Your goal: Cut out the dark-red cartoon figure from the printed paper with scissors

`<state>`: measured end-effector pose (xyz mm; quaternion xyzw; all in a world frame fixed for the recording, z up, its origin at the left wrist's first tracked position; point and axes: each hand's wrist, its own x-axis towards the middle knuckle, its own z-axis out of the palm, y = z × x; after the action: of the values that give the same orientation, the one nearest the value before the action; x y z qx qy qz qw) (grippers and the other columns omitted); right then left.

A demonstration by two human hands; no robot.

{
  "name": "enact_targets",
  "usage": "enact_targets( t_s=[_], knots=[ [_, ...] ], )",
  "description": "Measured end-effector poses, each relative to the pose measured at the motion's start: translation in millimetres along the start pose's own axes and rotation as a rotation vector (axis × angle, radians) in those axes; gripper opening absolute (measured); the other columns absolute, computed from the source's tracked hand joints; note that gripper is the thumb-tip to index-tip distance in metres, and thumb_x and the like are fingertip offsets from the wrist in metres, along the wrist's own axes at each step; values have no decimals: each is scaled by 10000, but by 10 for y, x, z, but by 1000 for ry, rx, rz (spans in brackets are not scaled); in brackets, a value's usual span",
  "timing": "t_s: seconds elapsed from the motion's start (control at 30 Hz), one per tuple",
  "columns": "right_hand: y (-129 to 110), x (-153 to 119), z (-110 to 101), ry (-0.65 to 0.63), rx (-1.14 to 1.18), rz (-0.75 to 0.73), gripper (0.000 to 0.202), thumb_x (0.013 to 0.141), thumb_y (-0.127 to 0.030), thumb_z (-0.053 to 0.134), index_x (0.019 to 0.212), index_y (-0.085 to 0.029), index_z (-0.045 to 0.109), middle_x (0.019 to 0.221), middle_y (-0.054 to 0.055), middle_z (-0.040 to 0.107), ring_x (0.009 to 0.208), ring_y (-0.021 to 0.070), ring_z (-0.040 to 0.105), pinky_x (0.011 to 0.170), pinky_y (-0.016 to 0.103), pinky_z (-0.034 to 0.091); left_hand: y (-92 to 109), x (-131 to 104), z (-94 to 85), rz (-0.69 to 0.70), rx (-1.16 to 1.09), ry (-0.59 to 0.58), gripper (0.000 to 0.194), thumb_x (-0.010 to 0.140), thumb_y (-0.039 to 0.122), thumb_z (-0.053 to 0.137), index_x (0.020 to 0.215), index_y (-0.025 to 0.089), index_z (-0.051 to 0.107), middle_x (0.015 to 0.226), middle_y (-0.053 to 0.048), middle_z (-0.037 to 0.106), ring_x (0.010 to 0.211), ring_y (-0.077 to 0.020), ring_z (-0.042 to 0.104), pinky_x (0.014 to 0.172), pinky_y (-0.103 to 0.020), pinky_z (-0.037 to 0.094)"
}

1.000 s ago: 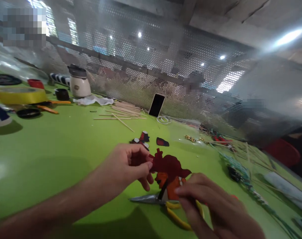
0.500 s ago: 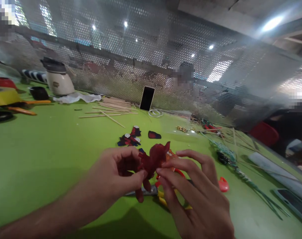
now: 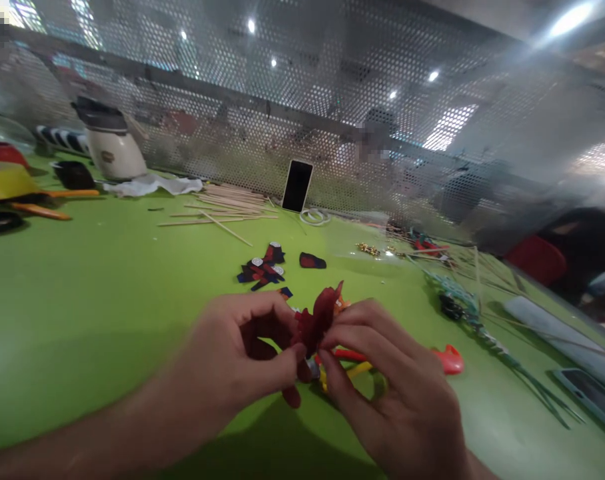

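Observation:
A dark red, ruffled piece [image 3: 316, 321] that looks like a fabric flower is held between both hands above the green table. My left hand [image 3: 255, 347] pinches its left side between thumb and fingers. At its right edge, the thumb and fingertips of my right hand [image 3: 387, 367] are closed on it. Scissors with yellow and red handles [image 3: 360, 368] lie under the hands, partly hidden. Just behind the hands is an orange item [image 3: 340, 304], mostly covered. Dark red and navy cut pieces [image 3: 265, 270] with white round tags rest beyond my left hand.
Thin wooden sticks [image 3: 232, 203] and an upright phone [image 3: 298, 186] stand or lie at the back. A beige jug [image 3: 113, 150] and yellow tape [image 3: 5, 181] are left. Gold beads [image 3: 368, 249], green twisted stems [image 3: 487, 340] and another phone [image 3: 590, 393] are right.
The red piece has turned and looks narrower. My right hand's fingers have drawn in closer together around its edge. The view has shifted slightly.

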<state>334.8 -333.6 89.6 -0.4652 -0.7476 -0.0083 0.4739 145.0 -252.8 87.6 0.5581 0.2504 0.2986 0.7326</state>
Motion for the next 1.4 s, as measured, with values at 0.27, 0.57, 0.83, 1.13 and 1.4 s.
enact_targets(
  t_s=[0.27, 0.57, 0.83, 1.13, 1.4],
  knots=[
    [6, 16, 16, -85, -34, 22, 166, 925, -46, 627, 862, -187, 687, 837, 19, 719, 762, 147, 692, 661, 264, 563, 33, -2, 56, -42, 13, 24, 235, 735, 84, 943, 762, 157, 722, 680, 41, 732, 569, -95, 670, 539, -153, 637],
    [38, 19, 4, -122, 61, 111, 184, 853, -29, 597, 809, -203, 634, 784, -33, 642, 708, 96, 621, 657, 192, 500, -39, 16, 55, -28, 154, 29, 99, 794, 137, 793, 817, 162, 700, 663, 58, 655, 583, -102, 604, 524, -197, 619],
    [43, 42, -44, -231, 169, 181, 191, 752, -11, 583, 751, -201, 610, 735, -26, 653, 667, 102, 603, 644, 210, 488, -46, 81, 22, -101, 52, -84, 159, 700, 29, 728, 747, 173, 678, 619, 66, 712, 532, -91, 660, 517, -170, 607],
    [47, 83, -145, -297, 197, 237, 163, 845, -40, 615, 830, -191, 675, 788, -11, 718, 711, 117, 677, 686, 237, 540, -16, 104, -69, -146, 8, -178, 135, 790, 22, 760, 805, 155, 753, 675, 55, 762, 557, -75, 690, 551, -144, 620],
    [120, 73, -147, -355, 151, 112, 199, 877, 1, 611, 865, -188, 674, 828, -17, 722, 738, 93, 649, 708, 205, 502, 22, 134, -67, -181, 13, -184, 163, 776, -10, 723, 774, 151, 746, 664, 49, 765, 565, -69, 694, 564, -123, 604]
  ],
)
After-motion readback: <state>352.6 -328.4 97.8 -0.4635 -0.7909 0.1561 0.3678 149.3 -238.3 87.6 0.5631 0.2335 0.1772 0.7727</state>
